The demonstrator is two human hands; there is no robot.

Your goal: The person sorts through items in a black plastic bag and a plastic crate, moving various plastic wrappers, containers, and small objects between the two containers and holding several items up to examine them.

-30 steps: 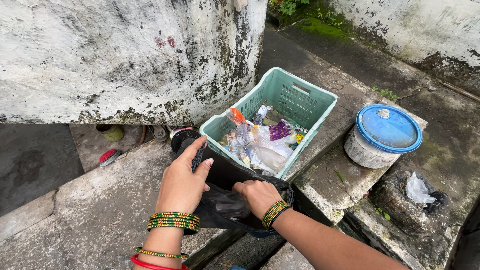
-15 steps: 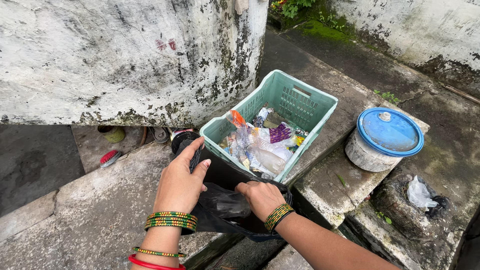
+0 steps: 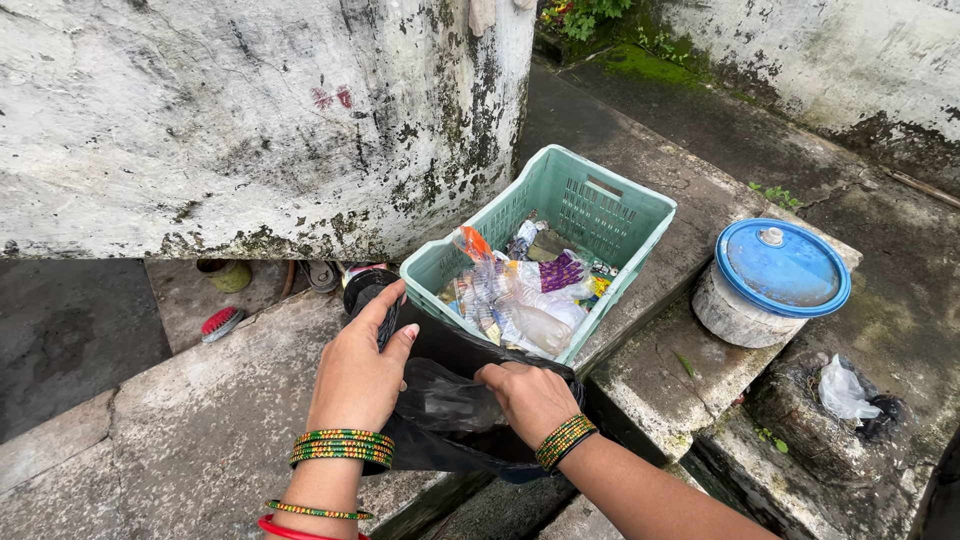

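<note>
Black crinkly bag (image 3: 450,420) — both hands gripping.

Soft, even daylight; sharp focus, faint shadows, no glare.

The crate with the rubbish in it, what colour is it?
The crate is pale green, with slotted sides; the head view shows it clearly, just beyond the black bag.

Both hands (image 3: 362,375) hold black bag (image 3: 450,410) open; beside green crate (image 3: 560,215), seemingly touching.
</note>
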